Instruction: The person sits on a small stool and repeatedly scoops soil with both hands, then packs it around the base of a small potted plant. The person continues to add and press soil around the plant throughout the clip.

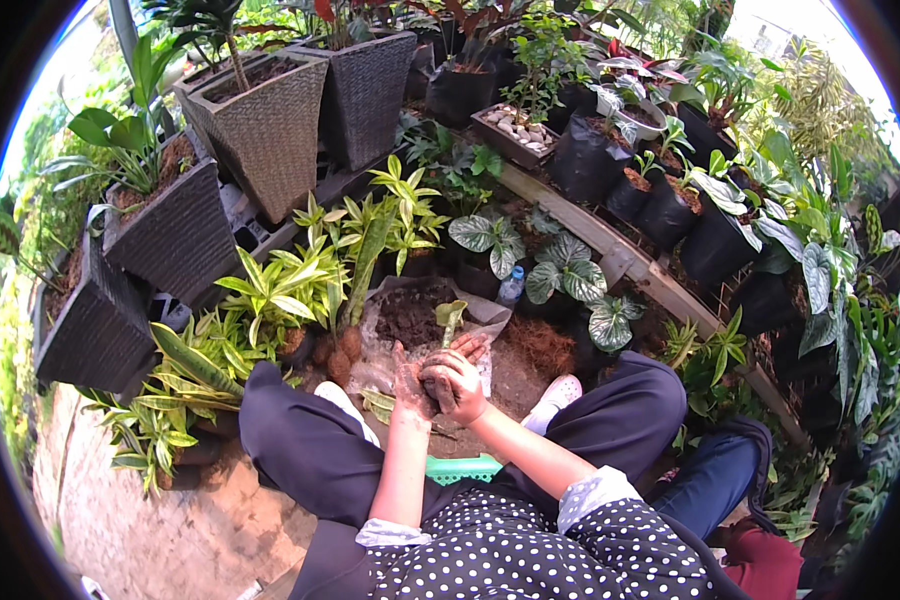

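My left hand (412, 390) and my right hand (454, 381), both smeared with soil, press together in front of me. Between them they cup the base of a small green plant (451, 315), whose stem and curled leaf stand up beyond my fingers. Its roots, and whatever surrounds them, are hidden by my hands. Just past the hands, a heap of dark soil (412, 313) lies on a pale plastic sheet (375, 367). To its right sits a pile of reddish-brown fibre (541, 343).
A water bottle (511, 286) stands behind the sheet. Brown fibre balls (340, 366) and variegated plants (277, 289) are at left, near tall textured planters (259, 127). A wooden rail (607, 244) runs along black-bagged plants (589, 161). Another person's leg (709, 476) is close at right.
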Demonstrator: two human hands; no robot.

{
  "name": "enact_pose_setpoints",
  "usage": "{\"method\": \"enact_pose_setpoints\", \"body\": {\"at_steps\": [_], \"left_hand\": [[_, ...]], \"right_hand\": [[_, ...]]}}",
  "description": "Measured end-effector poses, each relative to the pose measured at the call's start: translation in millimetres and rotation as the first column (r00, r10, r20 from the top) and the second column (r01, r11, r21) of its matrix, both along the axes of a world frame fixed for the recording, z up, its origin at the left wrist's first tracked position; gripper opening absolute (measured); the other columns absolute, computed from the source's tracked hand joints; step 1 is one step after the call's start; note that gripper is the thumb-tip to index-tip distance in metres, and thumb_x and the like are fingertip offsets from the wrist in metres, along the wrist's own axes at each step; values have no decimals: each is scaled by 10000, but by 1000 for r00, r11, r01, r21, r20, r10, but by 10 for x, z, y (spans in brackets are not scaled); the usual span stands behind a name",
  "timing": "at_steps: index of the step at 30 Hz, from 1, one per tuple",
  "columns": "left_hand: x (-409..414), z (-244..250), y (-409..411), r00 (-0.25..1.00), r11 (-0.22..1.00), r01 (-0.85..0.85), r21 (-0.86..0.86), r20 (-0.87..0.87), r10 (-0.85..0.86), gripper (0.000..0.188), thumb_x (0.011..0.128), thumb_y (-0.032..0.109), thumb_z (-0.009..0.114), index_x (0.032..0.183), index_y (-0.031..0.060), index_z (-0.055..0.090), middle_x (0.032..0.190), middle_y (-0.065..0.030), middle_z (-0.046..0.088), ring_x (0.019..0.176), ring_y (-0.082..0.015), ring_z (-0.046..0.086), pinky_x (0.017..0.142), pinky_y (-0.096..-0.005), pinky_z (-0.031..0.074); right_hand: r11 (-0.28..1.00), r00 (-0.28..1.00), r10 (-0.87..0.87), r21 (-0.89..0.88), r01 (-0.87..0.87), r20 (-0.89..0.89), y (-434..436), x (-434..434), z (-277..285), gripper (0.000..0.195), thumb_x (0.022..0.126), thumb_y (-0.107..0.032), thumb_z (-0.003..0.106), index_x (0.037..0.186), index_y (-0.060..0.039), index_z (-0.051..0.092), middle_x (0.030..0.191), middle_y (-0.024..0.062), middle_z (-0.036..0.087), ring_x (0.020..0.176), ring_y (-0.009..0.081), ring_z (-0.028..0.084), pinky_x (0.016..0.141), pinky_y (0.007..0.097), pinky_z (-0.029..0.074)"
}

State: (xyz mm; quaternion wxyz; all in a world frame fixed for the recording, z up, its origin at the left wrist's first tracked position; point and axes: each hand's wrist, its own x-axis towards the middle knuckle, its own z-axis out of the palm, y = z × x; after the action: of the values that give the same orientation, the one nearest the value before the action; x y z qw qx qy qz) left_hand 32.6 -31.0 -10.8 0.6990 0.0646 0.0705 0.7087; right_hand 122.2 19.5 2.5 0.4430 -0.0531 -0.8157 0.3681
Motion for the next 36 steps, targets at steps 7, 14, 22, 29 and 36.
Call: {"method": "enact_pose_setpoints", "body": {"at_steps": [7, 14, 22, 29, 36], "left_hand": [[3, 95, 99, 991, 990, 86, 111, 92, -96, 776, 837, 585, 305, 1350, 3, 269, 1397, -197, 283, 1278, -295, 305, 1074, -399, 211], [-48, -81, 109, 997, 991, -16, -136, -75, 6, 578, 895, 456, 346, 1218, -11, 454, 1318, -190, 408, 1209, -276, 406, 1045, -381, 286], [10, 173, 57, 966, 960, -190, -207, -216, 144, 663, 885, 568, 277, 1086, -8, 534, 1190, -194, 529, 1065, -284, 532, 954, -381, 398], [68, 144, 47, 862, 868, -409, -283, -432, 265, 764, 845, 673, 193, 1059, 17, 522, 975, -137, 610, 890, -223, 591, 843, -331, 455], [118, 226, 54, 747, 829, -514, -219, -589, 308, 752, 850, 672, 187, 1105, 26, 475, 917, -97, 585, 833, -184, 579, 796, -308, 453]], "right_hand": [[985, 964, 172, -47, -165, 205, 106, 99, 538, 550, 904, -455, 312, 1200, -38, 515, 1202, 139, 522, 1211, 319, 388, 975, 432, 301], [879, 976, 219, -433, -199, -4, 197, 139, 521, 472, 942, -353, 298, 1099, 7, 559, 1094, 183, 569, 1074, 319, 518, 953, 372, 348], [976, 971, 36, -219, 17, 235, 100, 271, 488, 303, 902, -175, 452, 1149, -21, 533, 1120, 158, 561, 1123, 298, 483, 965, 382, 331], [962, 983, -45, -257, 90, 176, 31, 271, 543, 333, 879, -101, 497, 1197, -5, 490, 1144, 156, 556, 1044, 277, 550, 874, 358, 423], [916, 957, -170, -320, 241, 234, 36, 273, 540, 276, 779, -17, 632, 1051, -6, 589, 1024, 120, 617, 949, 198, 599, 779, 293, 479]]}}
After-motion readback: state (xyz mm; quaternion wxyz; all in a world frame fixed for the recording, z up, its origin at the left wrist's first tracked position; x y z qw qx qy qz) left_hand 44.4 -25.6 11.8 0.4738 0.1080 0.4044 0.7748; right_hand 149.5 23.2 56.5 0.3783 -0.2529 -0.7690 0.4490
